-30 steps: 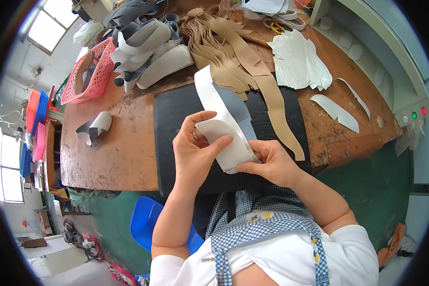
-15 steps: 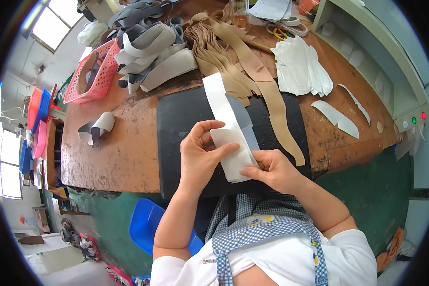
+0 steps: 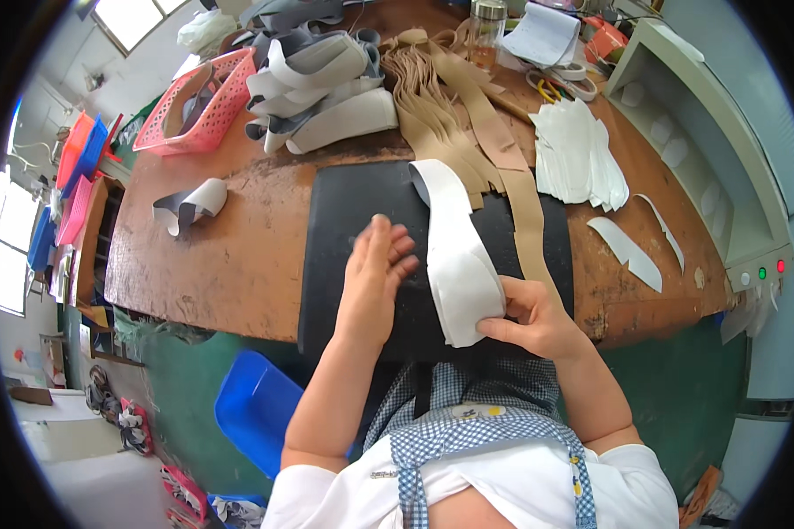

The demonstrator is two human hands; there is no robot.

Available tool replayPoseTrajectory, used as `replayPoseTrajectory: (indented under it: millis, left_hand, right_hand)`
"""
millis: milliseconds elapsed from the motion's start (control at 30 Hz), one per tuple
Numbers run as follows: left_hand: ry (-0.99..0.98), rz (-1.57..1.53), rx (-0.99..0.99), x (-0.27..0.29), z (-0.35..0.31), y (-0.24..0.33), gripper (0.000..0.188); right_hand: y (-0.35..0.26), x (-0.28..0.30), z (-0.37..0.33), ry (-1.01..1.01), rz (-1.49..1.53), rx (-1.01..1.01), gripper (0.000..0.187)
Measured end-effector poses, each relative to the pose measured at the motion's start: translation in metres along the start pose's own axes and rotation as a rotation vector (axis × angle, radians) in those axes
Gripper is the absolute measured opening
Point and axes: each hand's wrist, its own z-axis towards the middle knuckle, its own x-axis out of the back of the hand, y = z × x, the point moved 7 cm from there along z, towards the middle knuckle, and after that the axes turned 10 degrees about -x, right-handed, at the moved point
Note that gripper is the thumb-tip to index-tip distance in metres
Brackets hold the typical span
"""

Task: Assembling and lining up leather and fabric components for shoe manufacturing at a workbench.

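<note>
A long white strip (image 3: 461,273) with a grey underside lies folded over itself above the black mat (image 3: 353,203). Its lower right edge is pinched between the thumb and fingers of my right hand (image 3: 531,317). To the strip's left, my left hand (image 3: 377,278) is raised over the mat, fingers stretched out and nothing in it. Tan strips (image 3: 441,123) fan out beyond the mat, one long tan strip (image 3: 527,225) running down across its right side. Beside them is a stack of white pieces (image 3: 578,150).
Rolled grey-white strips (image 3: 326,79) are piled at the back, next to a pink basket (image 3: 172,145). One curled piece (image 3: 207,198) lies at left. Scissors (image 3: 582,86) and a glass jar (image 3: 485,40) stand farther back. A grey machine (image 3: 732,167) borders the right; a blue bin (image 3: 247,406) is below.
My left hand has let go of the white strip and moved away to its left, fingers opening. My right hand still holds the strip, now slightly farther right. The view has shifted a little.
</note>
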Motion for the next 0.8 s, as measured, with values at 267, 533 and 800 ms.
replayPoseTrajectory:
  millis: [267,533,800]
  left_hand:
    - [-0.292,0.039,0.058,-0.041,-0.033,0.005,0.028]
    - [-0.163,-0.136,0.043,-0.021,-0.003,0.005,0.026]
    - [-0.310,-0.078,0.042,-0.048,-0.014,0.025,0.038]
  right_hand:
    - [-0.022,-0.017,0.015,0.115,-0.257,0.076,0.024]
    - [-0.018,0.004,0.024,0.411,-0.165,0.102,0.036]
    - [-0.056,0.008,0.039,0.572,-0.402,0.258,0.045]
